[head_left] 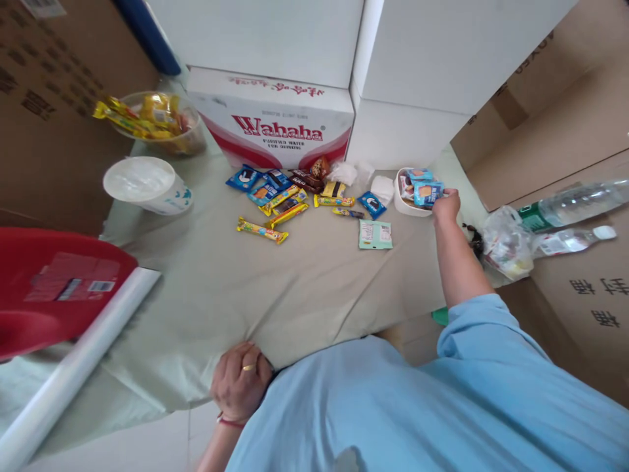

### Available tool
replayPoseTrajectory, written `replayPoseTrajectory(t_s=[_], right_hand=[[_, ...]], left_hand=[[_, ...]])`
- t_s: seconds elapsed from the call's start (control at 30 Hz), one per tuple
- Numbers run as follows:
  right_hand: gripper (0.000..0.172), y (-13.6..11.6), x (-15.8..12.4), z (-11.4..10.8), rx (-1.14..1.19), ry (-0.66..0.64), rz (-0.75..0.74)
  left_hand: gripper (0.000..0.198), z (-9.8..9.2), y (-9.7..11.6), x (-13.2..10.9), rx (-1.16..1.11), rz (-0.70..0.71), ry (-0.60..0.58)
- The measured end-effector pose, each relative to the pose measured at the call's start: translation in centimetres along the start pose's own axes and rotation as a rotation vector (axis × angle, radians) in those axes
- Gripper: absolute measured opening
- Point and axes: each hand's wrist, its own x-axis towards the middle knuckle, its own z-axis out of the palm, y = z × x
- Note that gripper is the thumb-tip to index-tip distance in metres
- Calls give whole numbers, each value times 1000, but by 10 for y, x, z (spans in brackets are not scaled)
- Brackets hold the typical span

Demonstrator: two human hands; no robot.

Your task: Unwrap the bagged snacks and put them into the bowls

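Observation:
At the right end of the cloth-covered table point(314, 282), my right hand point(446, 204) pinches the edge of a blue snack packet point(425, 194) over a small white container point(411, 208) that holds other packets. My left hand point(242, 382), with a ring on it, rests closed at the table's front edge; its fingertips are curled out of sight. Several wrapped snacks lie in the middle: yellow sticks point(262, 231), blue packets point(243, 177), brown packets point(305, 180), white packets point(382, 189) and a pale green packet point(375, 235).
A Wahaha box point(275, 121) stands behind the snacks. At left are a bowl of yellow packets point(189, 134), a paper tub point(142, 185), a red plastic item point(63, 282) and a white roll point(83, 360). Plastic bottles point(574, 241) and a plastic bag point(506, 246) lie at right.

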Motion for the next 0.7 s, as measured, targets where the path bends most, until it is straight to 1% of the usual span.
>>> replayPoseTrajectory(t_s=[0.1,0.2,0.3,0.37,0.4,0.47,0.53,0.6,0.63,0.7], right_hand=[[40,-2,-19,5,-290,66,68],[39,-4,-35,2,-519,20,41],[36,-6,-40,-6,-595,-11,26],[37,-8,-38,-11,-574,27,-20],[39,-9,-37,-13,-553,56,-64],[39,-12,-39,-16,-483,106,-197],[35,-13,-52,-17,-394,96,-370],[30,-9,-75,-16,-318,20,-557],[26,-3,-90,-16,-295,-32,-646],[22,13,-119,-19,-268,-149,-797]], left_hand=[[21,1,0,-1,15,-8,-1],[19,1,0,0,53,39,39],[19,2,0,2,47,70,48],[20,1,1,4,18,67,28],[19,-1,2,5,-4,54,22],[19,-6,5,9,-74,-10,3],[19,-13,7,17,-172,-105,-5],[20,-20,6,32,-226,-184,10],[19,-22,3,42,-211,-207,27],[17,-22,-6,73,-153,-216,54]])
